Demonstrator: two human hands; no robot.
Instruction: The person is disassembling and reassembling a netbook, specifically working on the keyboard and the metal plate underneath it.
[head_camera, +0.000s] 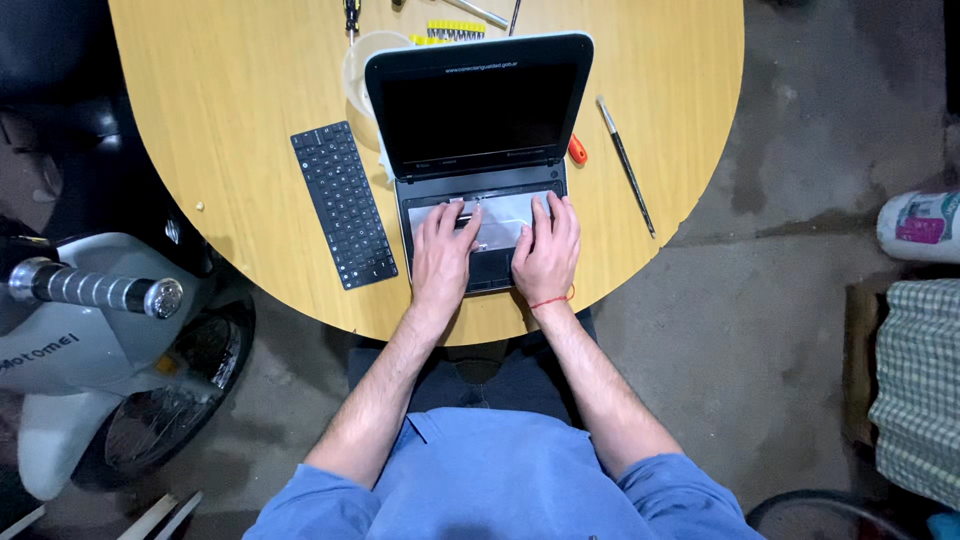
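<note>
An open black laptop (478, 140) sits near the front edge of the round wooden counter (240, 80), its dark screen tilted back. Its keyboard is out: the bare silvery tray (500, 210) shows where the keys would be, and the detached black keyboard (343, 204) lies flat on the counter just left of the laptop, well clear of it.

Both hands rest palm-down on the laptop base. The left hand (441, 255) lies with fingers spread and loose, fingertips touching the left part of the tray; its grip holds nothing. The right hand (547, 252), with a red string at the wrist, lies flat on the right part, fingers extended, also holding nothing.

A thin dark-handled brush (626, 165) lies right of the laptop. A scooter (70, 330) stands left of the counter.
</note>
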